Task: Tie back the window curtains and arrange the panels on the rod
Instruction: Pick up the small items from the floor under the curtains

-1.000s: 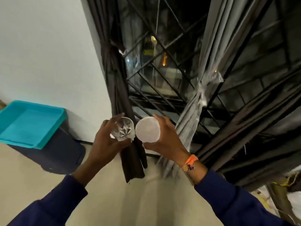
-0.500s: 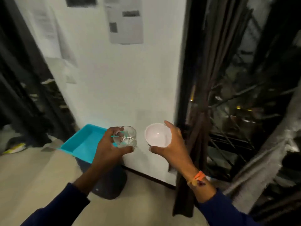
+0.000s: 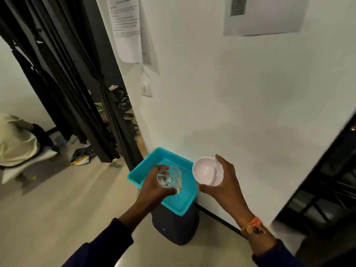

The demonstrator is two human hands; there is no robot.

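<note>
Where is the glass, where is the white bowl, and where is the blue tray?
glass (image 3: 170,179): head view, on its clear cut side, held by the left hand.
white bowl (image 3: 207,171): head view, on its inside.
blue tray (image 3: 134,175): head view, on its left rim.

— Where are you standing?

— You're in a lived-in room of a home, it looks like. Dark floor-length curtains (image 3: 63,78), gathered and knotted partway down, hang at an opening on your left, with leafy houseplants (image 3: 119,106) behind them.

— What else says home to you?

— The pale smooth floor (image 3: 57,205) has a cream cloth heap (image 3: 15,139) and a crumpled wrapper (image 3: 81,158) lying on it. Printed paper sheets (image 3: 127,26) are stuck to the plain white wall (image 3: 231,93), beside a small white wall switch (image 3: 145,90). A turquoise plastic tray (image 3: 165,197) sits on a dark rounded bin (image 3: 175,226) against that wall.
</note>
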